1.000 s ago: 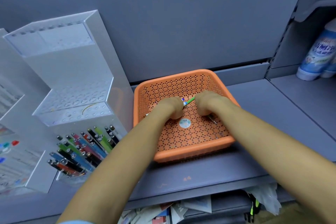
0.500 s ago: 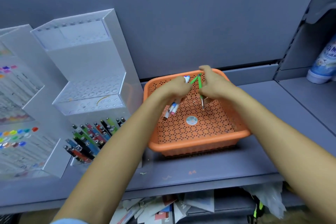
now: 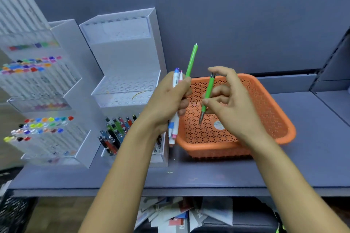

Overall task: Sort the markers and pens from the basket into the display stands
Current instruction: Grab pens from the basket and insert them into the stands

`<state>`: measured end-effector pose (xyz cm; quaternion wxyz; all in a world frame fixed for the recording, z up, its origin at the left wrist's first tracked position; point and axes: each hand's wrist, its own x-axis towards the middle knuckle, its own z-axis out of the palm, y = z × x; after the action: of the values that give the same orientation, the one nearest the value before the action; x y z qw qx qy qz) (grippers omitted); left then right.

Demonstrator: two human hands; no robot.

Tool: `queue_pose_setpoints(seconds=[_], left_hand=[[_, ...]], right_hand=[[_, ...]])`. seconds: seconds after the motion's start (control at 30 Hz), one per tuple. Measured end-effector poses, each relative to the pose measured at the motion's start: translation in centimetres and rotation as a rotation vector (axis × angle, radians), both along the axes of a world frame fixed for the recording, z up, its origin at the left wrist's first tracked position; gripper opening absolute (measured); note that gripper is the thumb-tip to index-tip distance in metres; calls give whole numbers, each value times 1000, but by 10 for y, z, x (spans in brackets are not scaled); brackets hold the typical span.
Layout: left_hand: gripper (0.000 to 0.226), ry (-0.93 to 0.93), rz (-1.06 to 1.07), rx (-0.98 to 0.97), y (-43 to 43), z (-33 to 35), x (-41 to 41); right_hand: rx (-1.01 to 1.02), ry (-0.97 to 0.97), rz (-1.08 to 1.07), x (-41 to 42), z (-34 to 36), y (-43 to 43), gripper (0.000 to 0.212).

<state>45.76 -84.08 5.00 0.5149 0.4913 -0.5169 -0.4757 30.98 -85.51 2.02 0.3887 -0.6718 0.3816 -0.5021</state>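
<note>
Over the grey shelf [image 3: 312,138], right hand [image 3: 233,108] pinches green pen [image 3: 210,87] mid-barrel.

The orange basket [image 3: 214,150] is showing perforated, matt plastic; the clear display stand [image 3: 121,51] is gleaming like glossy acrylic. The green ballpoint pen [image 3: 208,91] is showing a smooth plastic barrel — its tip and clip are glinting like metal. The shelf [image 3: 312,147] is looking matt and smooth.

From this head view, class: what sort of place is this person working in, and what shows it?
Probably a stationery shop: tiered clear display stands packed with colour-capped markers, a stand of pens, and grey retail shelving carrying an orange basket.
</note>
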Motion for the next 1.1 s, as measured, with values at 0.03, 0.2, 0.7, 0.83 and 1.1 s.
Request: queue_pose_setpoints(seconds=[0.03, 0.2, 0.7, 0.83, 1.1], left_hand=[[21, -2, 15, -25, 8, 0, 6], [18, 89, 119, -52, 43, -8, 36], [19, 95, 219, 12, 94, -43, 116], [20, 66, 217, 27, 94, -47, 125], [14, 66, 178, 39, 91, -52, 131]], right_hand=[[-12, -17, -1, 5, -2, 5, 64], [-51, -85, 9, 30, -10, 27, 65], [-280, 6, -73, 91, -51, 58, 55], [-419, 176, -99, 100, -62, 60, 51], [-457, 295, -111, 108, -73, 62, 47]])
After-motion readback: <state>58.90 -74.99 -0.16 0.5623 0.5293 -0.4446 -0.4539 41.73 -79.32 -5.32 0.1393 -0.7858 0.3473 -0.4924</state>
